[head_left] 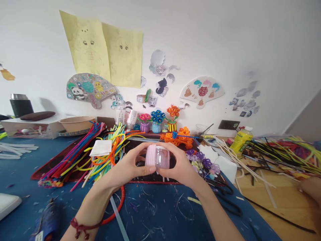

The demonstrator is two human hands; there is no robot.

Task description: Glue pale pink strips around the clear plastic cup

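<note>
Both my hands are raised over the front of the dark tray, closed around a small clear plastic jar (163,158) held on its side. Pink fuzzy strips (150,156), which look like pipe cleaners, cover the jar's left part. My left hand (135,160) grips the pink-covered part, thumb in front and fingers behind. My right hand (178,164) holds the clear part in the same way. Several purple pipe-cleaner flowers (207,163) lie just right of my right hand. Bundled coloured pipe cleaners (75,150) lie to the left of my left hand.
A blue glue gun (48,217) and a translucent glue stick (117,217) lie in front. Small potted pipe-cleaner flowers (156,122) stand by the wall. At right are a yellow bottle (241,140), black scissors (227,197) and another person's hand (311,189).
</note>
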